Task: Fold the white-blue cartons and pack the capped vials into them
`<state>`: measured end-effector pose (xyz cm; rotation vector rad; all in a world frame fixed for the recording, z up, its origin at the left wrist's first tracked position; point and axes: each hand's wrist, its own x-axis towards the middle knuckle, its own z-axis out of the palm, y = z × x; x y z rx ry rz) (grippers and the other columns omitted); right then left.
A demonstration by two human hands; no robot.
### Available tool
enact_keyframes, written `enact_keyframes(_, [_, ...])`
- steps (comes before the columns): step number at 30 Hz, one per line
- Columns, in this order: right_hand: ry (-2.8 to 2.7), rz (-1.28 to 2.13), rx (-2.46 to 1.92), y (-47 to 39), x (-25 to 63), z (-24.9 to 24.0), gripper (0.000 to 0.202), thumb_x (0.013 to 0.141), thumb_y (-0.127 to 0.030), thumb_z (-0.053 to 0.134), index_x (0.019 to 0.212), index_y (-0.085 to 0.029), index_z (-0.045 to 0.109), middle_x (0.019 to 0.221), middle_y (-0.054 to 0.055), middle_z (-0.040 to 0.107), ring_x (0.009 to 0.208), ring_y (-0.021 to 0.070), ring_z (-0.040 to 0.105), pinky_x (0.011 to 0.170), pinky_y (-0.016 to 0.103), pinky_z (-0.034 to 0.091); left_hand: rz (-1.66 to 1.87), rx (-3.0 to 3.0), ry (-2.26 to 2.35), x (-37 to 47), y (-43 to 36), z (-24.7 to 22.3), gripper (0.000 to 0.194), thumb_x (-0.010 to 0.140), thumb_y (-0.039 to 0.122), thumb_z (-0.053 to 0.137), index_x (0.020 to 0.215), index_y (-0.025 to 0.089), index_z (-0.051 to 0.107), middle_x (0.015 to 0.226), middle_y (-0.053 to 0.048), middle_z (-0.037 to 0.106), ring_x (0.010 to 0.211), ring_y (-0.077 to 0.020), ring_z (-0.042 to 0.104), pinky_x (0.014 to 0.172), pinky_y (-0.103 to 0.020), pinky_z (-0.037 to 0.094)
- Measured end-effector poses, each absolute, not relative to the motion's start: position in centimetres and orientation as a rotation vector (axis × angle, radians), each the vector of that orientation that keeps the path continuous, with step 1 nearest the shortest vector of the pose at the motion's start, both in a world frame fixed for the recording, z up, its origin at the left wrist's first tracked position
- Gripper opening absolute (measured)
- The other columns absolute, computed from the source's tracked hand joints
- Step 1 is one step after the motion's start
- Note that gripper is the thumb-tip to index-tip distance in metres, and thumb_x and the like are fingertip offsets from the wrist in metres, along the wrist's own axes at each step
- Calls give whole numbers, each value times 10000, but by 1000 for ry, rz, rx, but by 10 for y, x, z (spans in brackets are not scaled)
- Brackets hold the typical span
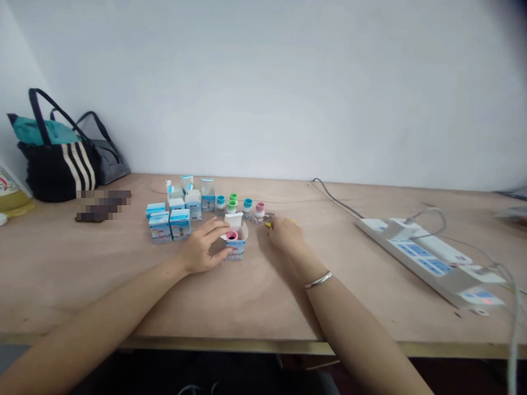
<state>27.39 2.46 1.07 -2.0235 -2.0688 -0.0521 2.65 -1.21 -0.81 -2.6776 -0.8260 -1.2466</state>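
My left hand (208, 247) rests against an open small white and blue box (235, 250), thumb and fingers spread along its left side. A pink-rimmed item (231, 236) shows inside the box, under the raised flaps. To the right, my right hand (285, 235) is closed at the table, with bits of something yellow and metallic (268, 224) showing at its fingertips. Just behind are small clear bottles with coloured caps: pink (259, 208), blue (247, 204) and green (231, 206). Several white and blue boxes (180, 224) are grouped left of the bottles, some with open tops.
A long white power strip (426, 260) with plugs and cables lies on the right of the wooden table (185, 307). At the far left are a black striped bag (61, 167), a grey bag (109, 159), a dark flat object (102, 207) and a yellowish container (14, 195).
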Motion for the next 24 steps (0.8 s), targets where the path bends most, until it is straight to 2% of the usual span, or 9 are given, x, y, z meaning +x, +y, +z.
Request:
enact_keyframes(4, [-2049, -103, -2035, 21, 268, 11, 247, 798, -175, 514, 1024, -136, 606, 922, 187, 668, 854, 287, 635, 669, 326, 421, -1254, -2714, -853, 27, -14, -4, 410, 786, 265, 596, 1174, 186, 493, 1156, -107, 572, 1083, -218, 562, 946, -370, 478])
enact_keyframes(9, [-2037, -83, -1865, 12, 264, 21, 270, 764, -172, 519, 1025, -179, 589, 848, 90, 690, 764, 222, 626, 620, 276, 395, -1278, -2727, -842, 27, -13, -5, 344, 773, 249, 606, 1101, 204, 509, 1130, -93, 580, 1072, -216, 566, 930, -371, 482])
enact_keyframes(14, [-2047, 32, -1620, 4, 257, 27, 296, 723, -111, 505, 1004, -159, 584, 741, 37, 677, 675, 161, 601, 606, 241, 387, -1253, -2724, -879, 28, -15, -2, 283, 789, 271, 592, 1059, 202, 543, 1129, -92, 570, 1050, -208, 575, 927, -354, 480])
enact_keyframes(20, [-2247, 250, -1448, -2, 248, 22, 208, 673, -86, 541, 846, -171, 620, 671, 11, 650, 613, 135, 569, 566, 223, 377, -1219, -2760, -881, 27, -15, -1, 313, 796, 267, 582, 1102, 211, 542, 1127, -85, 569, 1047, -206, 575, 926, -347, 479])
enact_keyframes(24, [-2059, 178, -1194, -4, 242, 30, 72, 774, -181, 543, 758, -177, 613, 692, 25, 622, 634, 138, 538, 592, 250, 393, -1222, -2758, -854, 26, -13, -3, 330, 798, 264, 582, 1121, 214, 541, 1139, -88, 556, 1062, -206, 568, 937, -349, 475])
